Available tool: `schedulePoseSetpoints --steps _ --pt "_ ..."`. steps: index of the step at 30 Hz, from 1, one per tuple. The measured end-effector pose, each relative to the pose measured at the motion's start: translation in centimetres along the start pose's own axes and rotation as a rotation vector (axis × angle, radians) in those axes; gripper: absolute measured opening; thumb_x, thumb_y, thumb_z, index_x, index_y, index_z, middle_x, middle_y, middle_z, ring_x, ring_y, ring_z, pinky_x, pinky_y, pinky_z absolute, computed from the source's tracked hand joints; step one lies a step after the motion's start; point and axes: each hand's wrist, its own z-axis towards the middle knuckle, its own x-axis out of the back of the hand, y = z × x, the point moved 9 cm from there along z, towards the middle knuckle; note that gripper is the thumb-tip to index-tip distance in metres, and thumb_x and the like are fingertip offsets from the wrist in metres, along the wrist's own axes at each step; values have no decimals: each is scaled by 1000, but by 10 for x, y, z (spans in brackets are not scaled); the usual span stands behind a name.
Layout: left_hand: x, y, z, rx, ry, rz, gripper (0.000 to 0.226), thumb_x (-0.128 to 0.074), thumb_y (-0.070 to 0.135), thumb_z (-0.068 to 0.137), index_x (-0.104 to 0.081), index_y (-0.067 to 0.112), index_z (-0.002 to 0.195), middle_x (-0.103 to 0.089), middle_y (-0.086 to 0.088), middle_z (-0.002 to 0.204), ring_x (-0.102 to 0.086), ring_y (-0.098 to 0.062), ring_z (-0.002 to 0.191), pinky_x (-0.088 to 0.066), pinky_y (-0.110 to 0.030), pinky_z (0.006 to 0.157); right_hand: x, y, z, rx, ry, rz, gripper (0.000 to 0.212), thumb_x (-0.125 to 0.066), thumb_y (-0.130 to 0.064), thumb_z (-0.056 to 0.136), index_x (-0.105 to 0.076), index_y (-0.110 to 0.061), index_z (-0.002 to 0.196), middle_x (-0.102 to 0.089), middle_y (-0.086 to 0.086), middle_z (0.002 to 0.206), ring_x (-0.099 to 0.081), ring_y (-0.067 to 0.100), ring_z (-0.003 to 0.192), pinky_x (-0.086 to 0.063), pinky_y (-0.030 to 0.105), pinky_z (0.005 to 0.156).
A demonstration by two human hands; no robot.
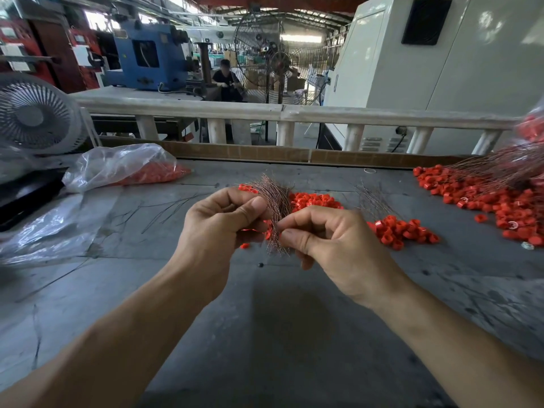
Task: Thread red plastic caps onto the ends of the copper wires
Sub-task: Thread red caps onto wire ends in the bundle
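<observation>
Both hands meet above the grey counter: left hand grips a bundle of copper wires, right hand pinches its strands. Red caps lie heaped behind (partly hidden), a plastic bag far left.

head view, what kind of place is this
Most likely a factory floor: a big blue metal machine stands behind, and the worn grey worktable holds heaps of small red plastic caps and thin copper wires.

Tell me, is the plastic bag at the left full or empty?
Partly full: red caps show through the plastic bag, which lies slumped on the table.
</observation>
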Motion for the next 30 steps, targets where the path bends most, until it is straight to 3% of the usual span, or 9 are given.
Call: schedulePoseSetpoints --steps 4,9,10,12,15,21,26,30 --pt "-2 -7 1 70 -12 -101 8 -72 19 78 -69 15 72 -71 -9 83 -63 -14 67 -55 -25 60 8 -6 -1 61 73 -74 10 -77 -18 89 -79 -28 92 -75 -12 82 -65 -1 69 -49 14 63" --pt "4 -1 3 49 43 66 30 -73 26 83 -73 0 100 -73 -10 86 -61 -18 66 -53 -30 60 49 -6 0 94 350 -331 7 -80 -23 87 -79 -29 91 -75 -19 83 -68 -4 81 -47 8 72" --pt "8 2 4 26 74 141 22 -72 22 88 -74 3 99 -74 -9 84 -61 -18 64 -53 -30 58 62 -4 1 81 414 -399 6 -80 -25 87 -79 -29 91 -74 -18 81 -68 -3 78 -48 9 70" --pt "19 7 7 -33 142 340 6 -70 14 93 -76 12 93 -75 -4 78 -62 -12 60 -52 -25 52 91 2 1 19 532 -543 4 -79 -29 86 -78 -27 90 -74 -14 79 -68 3 73 -55 25 70" --pt "30 9 12 -78 172 556 13 -69 14 93 -75 22 87 -75 2 77 -62 -5 58 -48 -22 53 128 16 1 -128 625 -762 8 -77 -34 87 -75 -26 88 -73 -9 78 -70 19 75 -57 38 72" --pt "44 9 19 -82 239 903 15 -71 24 90 -74 32 78 -72 14 74 -66 -9 72 -54 -31 68 155 37 2 -305 585 -970 12 -79 -30 83 -71 -25 75 -70 -6 75 -62 23 71 -49 32 65" --pt "43 8 21 -75 192 1092 12 -72 26 89 -72 32 78 -69 16 79 -64 -6 76 -54 -30 73 151 43 4 -358 497 -1027 16 -79 -35 82 -72 -27 70 -69 -6 67 -67 24 70 -54 33 66" --pt "44 5 22 -70 165 1146 12 -74 28 89 -71 35 80 -68 18 81 -62 -4 77 -50 -28 68 143 32 6 -256 497 -1078 13 -76 -35 86 -76 -25 78 -72 -1 73 -66 29 81 -54 36 71"
